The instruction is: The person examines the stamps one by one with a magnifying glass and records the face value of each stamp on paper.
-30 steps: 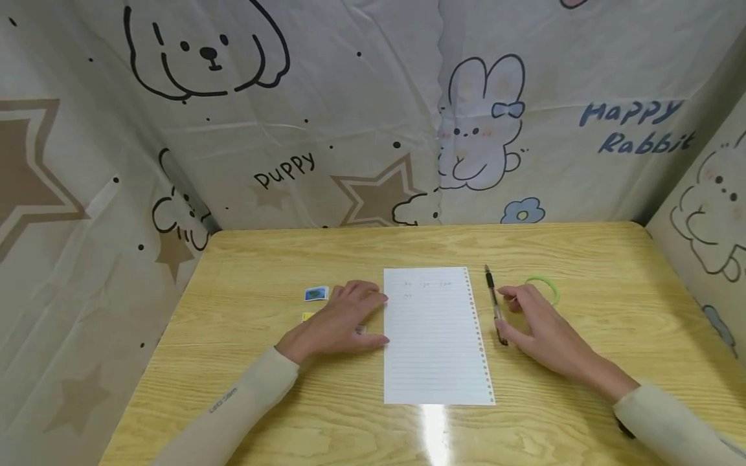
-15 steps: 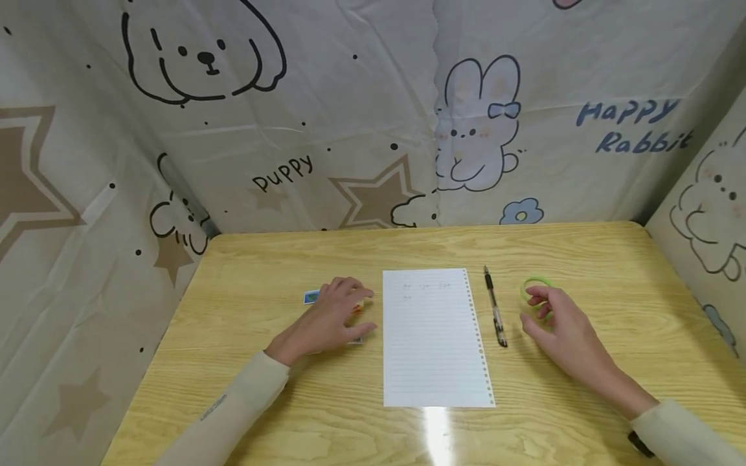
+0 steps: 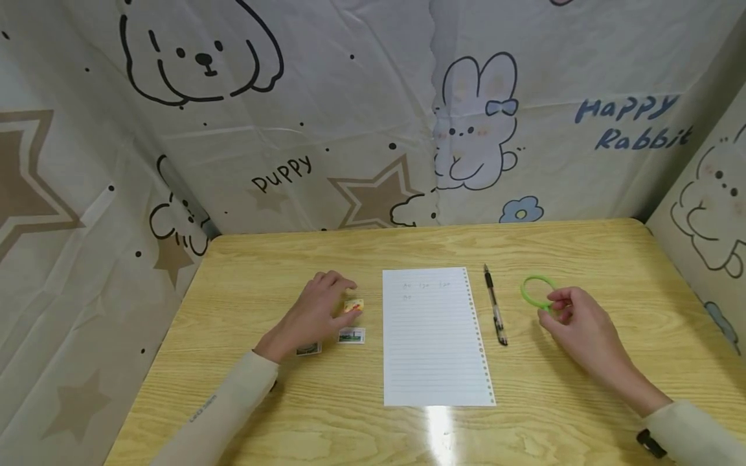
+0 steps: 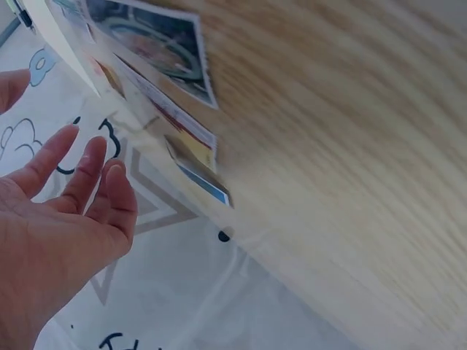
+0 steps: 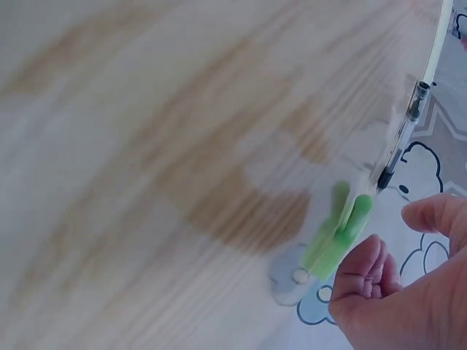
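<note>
My left hand (image 3: 309, 312) hovers over several small stamps at the left, fingers spread and loosely bent, holding nothing. Between its thumb and fingers shows a yellow stamp (image 3: 353, 303). A green landscape stamp (image 3: 352, 335) lies just below the thumb, and a dark stamp (image 3: 309, 349) is partly under the wrist. The left wrist view also shows a blue-edged stamp (image 4: 206, 184). At the right, my right hand (image 3: 590, 331) has its fingertips right at the edge of a thin green ring (image 3: 523, 294); in the right wrist view thumb and fingers stand apart beside the ring.
A lined sheet of paper (image 3: 434, 343) with faint writing lies mid-table. Along its right side is a black pen (image 3: 494, 301). The wooden table (image 3: 280, 421) ends at cloth walls (image 3: 361, 123) printed with cartoons.
My left hand has drawn back leftward from the paper's edge, uncovering stamps. My right hand has shifted from beside the pen rightward to the green ring.
</note>
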The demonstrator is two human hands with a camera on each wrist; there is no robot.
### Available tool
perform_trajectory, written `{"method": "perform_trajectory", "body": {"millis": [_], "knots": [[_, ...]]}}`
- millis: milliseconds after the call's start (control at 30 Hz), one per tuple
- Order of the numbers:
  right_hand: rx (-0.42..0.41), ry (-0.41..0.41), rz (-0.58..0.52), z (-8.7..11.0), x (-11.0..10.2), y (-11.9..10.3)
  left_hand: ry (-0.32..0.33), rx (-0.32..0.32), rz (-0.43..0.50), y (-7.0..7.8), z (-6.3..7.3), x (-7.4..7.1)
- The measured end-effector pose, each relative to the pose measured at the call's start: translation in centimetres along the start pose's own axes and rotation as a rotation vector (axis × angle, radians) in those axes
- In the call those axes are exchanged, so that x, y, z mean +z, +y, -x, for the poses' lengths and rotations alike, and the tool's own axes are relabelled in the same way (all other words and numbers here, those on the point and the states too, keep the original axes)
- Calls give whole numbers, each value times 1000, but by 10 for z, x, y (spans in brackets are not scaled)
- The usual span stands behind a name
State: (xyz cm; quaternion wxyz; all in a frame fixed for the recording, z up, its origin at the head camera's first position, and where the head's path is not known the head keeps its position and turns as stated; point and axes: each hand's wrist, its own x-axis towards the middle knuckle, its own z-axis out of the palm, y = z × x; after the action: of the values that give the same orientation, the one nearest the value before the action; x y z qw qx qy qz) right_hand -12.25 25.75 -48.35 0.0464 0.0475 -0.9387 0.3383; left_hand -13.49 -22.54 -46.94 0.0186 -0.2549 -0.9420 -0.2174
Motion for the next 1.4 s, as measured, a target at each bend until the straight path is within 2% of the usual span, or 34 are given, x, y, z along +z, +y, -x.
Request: {"method": "perform_trajectory", "body": {"millis": [167, 400, 567, 800, 1100, 1233, 1400], "knots": [[30, -48, 32, -1, -5, 4, 21, -43, 22, -7, 4, -4], [74, -151, 54, -6, -13, 9, 29, -63, 7, -20, 8, -9], [98, -209, 65, -9, -15, 12, 54, -118, -3, -26, 11, -14], [77, -229, 106, -10, -17, 16, 65, -211, -15, -33, 14, -19], [106, -255, 125, -13, -19, 17, 40, -273, -23, -37, 16, -19], [110, -266, 131, -13, -19, 18, 33, -291, -19, -39, 17, -20], [110, -261, 134, -12, -19, 17, 26, -285, -25, -41, 16, -21]]}}
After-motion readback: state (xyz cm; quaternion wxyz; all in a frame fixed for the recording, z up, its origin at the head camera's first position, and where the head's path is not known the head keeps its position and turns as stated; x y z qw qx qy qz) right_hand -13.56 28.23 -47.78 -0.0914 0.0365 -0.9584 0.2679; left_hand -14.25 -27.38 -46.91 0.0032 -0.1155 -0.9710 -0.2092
